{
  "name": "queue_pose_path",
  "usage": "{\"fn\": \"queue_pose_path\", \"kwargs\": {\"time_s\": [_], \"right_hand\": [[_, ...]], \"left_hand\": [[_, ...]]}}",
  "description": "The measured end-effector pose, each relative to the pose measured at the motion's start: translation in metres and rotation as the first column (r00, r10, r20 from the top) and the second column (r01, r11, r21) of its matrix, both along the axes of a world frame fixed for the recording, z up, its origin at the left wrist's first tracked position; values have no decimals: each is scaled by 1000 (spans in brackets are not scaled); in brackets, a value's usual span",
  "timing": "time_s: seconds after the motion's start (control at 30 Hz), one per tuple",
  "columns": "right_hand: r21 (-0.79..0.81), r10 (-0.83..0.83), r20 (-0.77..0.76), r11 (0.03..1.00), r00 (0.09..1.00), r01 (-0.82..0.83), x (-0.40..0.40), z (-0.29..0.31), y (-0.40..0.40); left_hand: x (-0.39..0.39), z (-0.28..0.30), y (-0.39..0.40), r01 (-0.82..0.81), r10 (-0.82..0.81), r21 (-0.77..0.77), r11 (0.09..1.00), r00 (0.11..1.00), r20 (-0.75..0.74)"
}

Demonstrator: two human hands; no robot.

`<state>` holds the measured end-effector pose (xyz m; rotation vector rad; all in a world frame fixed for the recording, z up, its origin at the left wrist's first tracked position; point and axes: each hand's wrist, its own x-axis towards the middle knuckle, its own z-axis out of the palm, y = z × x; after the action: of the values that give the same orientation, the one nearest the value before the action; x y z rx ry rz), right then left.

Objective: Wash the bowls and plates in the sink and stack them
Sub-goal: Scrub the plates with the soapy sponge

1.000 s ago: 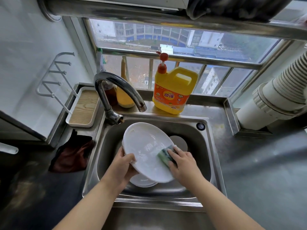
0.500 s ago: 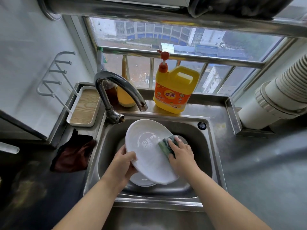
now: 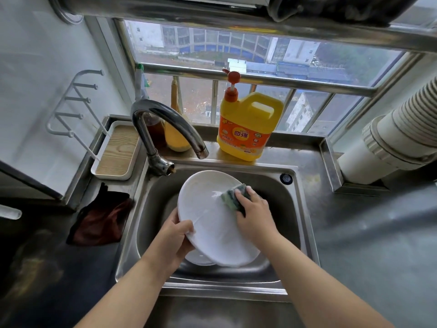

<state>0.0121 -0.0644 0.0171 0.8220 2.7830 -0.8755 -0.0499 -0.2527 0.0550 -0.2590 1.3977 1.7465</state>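
A large white oval plate (image 3: 210, 216) is held tilted over the steel sink (image 3: 299, 209). My left hand (image 3: 173, 237) grips its lower left rim, thumb on the face. My right hand (image 3: 256, 214) holds a green sponge (image 3: 233, 197) and presses it against the plate's upper right part, where a streak of foam shows. Under the plate, at the sink bottom, lies another white dish (image 3: 201, 258), mostly hidden.
A curved chrome faucet (image 3: 165, 124) arches over the sink's back left. A yellow detergent jug (image 3: 248, 124) stands on the ledge behind. A wood-bottomed white tray (image 3: 117, 152) and a dark red cloth (image 3: 101, 218) lie left; grey counter (image 3: 378, 233) spreads right.
My right hand has slid the sponge up the plate toward its far right edge. The plate has tipped slightly while my left hand keeps its grip.
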Motion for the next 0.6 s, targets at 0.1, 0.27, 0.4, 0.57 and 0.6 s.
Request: {"fn": "queue_pose_path", "kwargs": {"time_s": [0.1,0.27,0.4,0.57,0.6], "right_hand": [[-153,150,-234,970,961,-188,-9,13,-37],[-73,212,-324,966,922,-247,-28,12,-38],[-13,-37,-130,999,991,36,-31,4,4],[-132,95,-257,982,962,-133,-27,18,-36],[-164,143,-284,967,948,-195,-27,20,-48]], "left_hand": [[2,-1,5,15,-14,26,1000,999,-38],[0,0,3,12,-8,77,997,999,-50],[0,2,-3,41,-39,43,998,998,-57],[2,4,0,45,-36,80,996,994,-104],[2,3,1,38,-29,85,996,994,-103]]}}
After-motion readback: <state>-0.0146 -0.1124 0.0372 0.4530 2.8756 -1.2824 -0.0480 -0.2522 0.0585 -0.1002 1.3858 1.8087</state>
